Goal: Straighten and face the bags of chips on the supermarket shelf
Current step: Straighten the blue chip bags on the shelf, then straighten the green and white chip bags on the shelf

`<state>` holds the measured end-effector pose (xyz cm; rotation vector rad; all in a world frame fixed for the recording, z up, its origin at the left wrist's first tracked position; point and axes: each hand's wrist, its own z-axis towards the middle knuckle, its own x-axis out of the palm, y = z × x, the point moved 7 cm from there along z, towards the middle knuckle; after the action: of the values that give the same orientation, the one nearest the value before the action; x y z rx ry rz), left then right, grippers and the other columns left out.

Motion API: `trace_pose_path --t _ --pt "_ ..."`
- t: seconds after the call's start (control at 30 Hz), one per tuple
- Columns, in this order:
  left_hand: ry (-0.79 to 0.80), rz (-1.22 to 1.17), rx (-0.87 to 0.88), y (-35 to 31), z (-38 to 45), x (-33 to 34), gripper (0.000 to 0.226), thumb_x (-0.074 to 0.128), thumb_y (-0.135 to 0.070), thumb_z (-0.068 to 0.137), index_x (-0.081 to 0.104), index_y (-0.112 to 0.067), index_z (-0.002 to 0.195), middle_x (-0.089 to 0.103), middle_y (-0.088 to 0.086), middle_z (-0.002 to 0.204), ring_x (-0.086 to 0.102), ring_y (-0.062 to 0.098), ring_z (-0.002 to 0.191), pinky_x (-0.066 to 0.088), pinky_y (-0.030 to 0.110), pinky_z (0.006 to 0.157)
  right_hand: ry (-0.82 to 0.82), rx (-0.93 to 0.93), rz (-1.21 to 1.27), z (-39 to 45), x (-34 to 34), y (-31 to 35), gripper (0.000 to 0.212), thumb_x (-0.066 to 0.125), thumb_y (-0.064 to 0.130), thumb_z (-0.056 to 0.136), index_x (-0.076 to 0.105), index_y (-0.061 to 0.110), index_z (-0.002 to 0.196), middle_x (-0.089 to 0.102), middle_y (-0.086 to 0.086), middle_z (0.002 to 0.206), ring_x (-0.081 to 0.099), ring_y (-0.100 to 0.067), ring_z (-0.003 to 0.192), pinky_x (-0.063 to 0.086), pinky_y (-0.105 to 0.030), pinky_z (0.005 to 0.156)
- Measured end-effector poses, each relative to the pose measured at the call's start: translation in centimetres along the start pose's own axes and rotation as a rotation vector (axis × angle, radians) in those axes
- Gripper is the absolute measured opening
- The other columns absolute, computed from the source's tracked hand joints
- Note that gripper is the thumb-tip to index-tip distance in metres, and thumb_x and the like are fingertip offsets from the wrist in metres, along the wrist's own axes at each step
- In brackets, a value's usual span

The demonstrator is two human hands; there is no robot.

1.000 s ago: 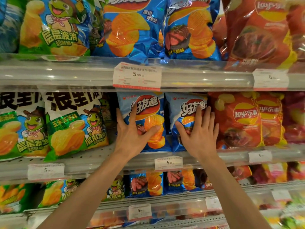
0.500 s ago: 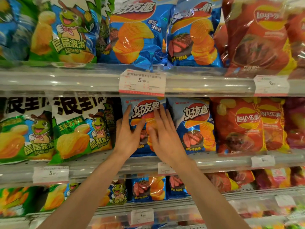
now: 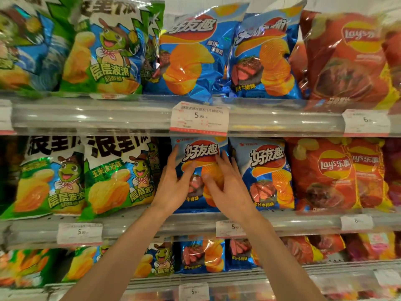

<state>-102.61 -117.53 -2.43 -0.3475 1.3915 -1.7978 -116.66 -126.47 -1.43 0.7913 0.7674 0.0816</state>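
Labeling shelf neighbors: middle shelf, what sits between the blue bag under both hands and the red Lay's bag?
Head view: one more blue steak-flavor bag, upright and facing out, between the held blue bag and the red Lay's bag.

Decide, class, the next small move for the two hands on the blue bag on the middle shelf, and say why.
Probably press the blue bag flat and square it upright. Left hand and right hand both lie on its front with straight fingers, its logo reads slightly tilted, and the neighbouring blue bag already faces front.
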Motion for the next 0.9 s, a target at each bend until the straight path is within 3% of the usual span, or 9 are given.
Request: trace_pose_path --t 0.07,0.13,0.17,0.23,0.3,0.37,0.57,0.7,0.9 --pt "-0.002 0.014 0.031 -1.0 -0.9 -0.9 0.069 0.059 -0.045 0.098 0.019 -0.042 0.155 0.052 -0.027 0.129 0.056 0.005 0.121 0.047 0.009 0.085 -0.010 0.010 0.054 -0.6 -1.2 0.5 0.068 0.056 0.053 0.095 0.030 0.034 0.154 0.028 0.011 0.162 0.024 -0.013 0.150 0.033 -0.045 0.119" --pt "-0.003 -0.001 0.029 -1.7 -2.2 -1.8 0.065 0.061 -0.030 0.099 0.027 -0.034 0.154 0.046 -0.036 0.119 0.049 -0.001 0.122 0.042 -0.001 0.080 -0.025 0.023 0.080 -1.6 -2.4 0.7 0.060 0.059 0.050 0.094 0.037 0.036 0.149 0.048 0.019 0.144 0.046 -0.001 0.132 0.046 -0.027 0.105" --pt "-0.009 0.000 0.020 -1.9 -2.9 -2.4 0.061 0.062 -0.024 0.099 0.032 -0.030 0.152 0.048 -0.031 0.121 0.049 0.000 0.122 0.041 -0.003 0.079 -0.033 0.030 0.108 -2.2 -2.9 0.7 0.059 0.059 0.048 0.095 0.037 0.037 0.148 0.050 0.027 0.134 0.049 0.009 0.121 0.044 -0.015 0.097" --pt "-0.038 0.029 0.027 -2.4 -4.6 -3.6 0.055 0.062 -0.022 0.098 0.040 -0.026 0.148 0.053 -0.017 0.130 0.053 -0.001 0.118 0.042 -0.002 0.082 -0.057 0.046 0.188 -3.6 -3.6 0.6 0.062 0.059 0.052 0.092 0.039 0.036 0.148 0.047 0.035 0.126 0.047 0.018 0.114 0.041 -0.008 0.092" --pt "-0.066 0.050 0.035 -2.7 -6.6 -4.8 0.046 0.062 -0.022 0.098 0.048 -0.025 0.141 0.061 -0.011 0.126 0.059 -0.005 0.107 0.045 0.004 0.082 -0.079 0.060 0.251 -4.9 -3.9 0.4 0.062 0.058 0.054 0.087 0.045 0.034 0.144 0.053 0.031 0.126 0.052 0.012 0.115 0.044 -0.013 0.093" --pt "-0.080 0.046 0.017 -2.8 -8.5 -5.7 0.037 0.061 -0.023 0.098 0.055 -0.027 0.134 0.069 -0.011 0.113 0.063 -0.002 0.101 0.048 0.011 0.084 -0.086 0.072 0.288 -6.2 -3.9 0.4 0.049 0.060 0.046 0.090 0.050 0.033 0.137 0.063 0.027 0.111 0.059 0.007 0.105 0.049 -0.011 0.083" --pt "-0.176 0.012 -0.051 -1.6 -13.1 -8.2 0.022 0.061 -0.038 0.095 0.065 -0.038 0.116 0.074 -0.004 0.104 0.070 0.014 0.102 0.055 0.045 0.095 0.038 0.146 0.344 -8.8 -1.8 0.0 0.028 0.057 0.045 0.093 0.058 0.039 0.121 0.067 0.014 0.094 0.064 -0.003 0.086 0.050 -0.017 0.071" --pt "-0.208 0.010 -0.072 -0.9 -14.4 -10.0 0.021 0.062 -0.034 0.097 0.065 -0.030 0.117 0.076 -0.008 0.101 0.071 0.012 0.100 0.054 0.049 0.094 0.036 0.196 0.311 -10.1 -1.0 0.1 0.033 0.053 0.056 0.086 0.061 0.044 0.116 0.068 0.014 0.092 0.062 -0.009 0.069 0.050 -0.027 0.064" --pt "-0.189 -0.036 -0.056 -0.1 -14.1 -14.2 0.022 0.058 -0.021 0.100 0.064 -0.028 0.120 0.076 -0.008 0.099 0.072 0.012 0.094 0.055 0.043 0.092 -0.040 0.239 0.270 -11.2 0.8 1.8 0.018 0.060 0.037 0.094 0.064 0.037 0.111 0.073 0.010 0.093 0.068 -0.005 0.086 0.054 -0.025 0.076"
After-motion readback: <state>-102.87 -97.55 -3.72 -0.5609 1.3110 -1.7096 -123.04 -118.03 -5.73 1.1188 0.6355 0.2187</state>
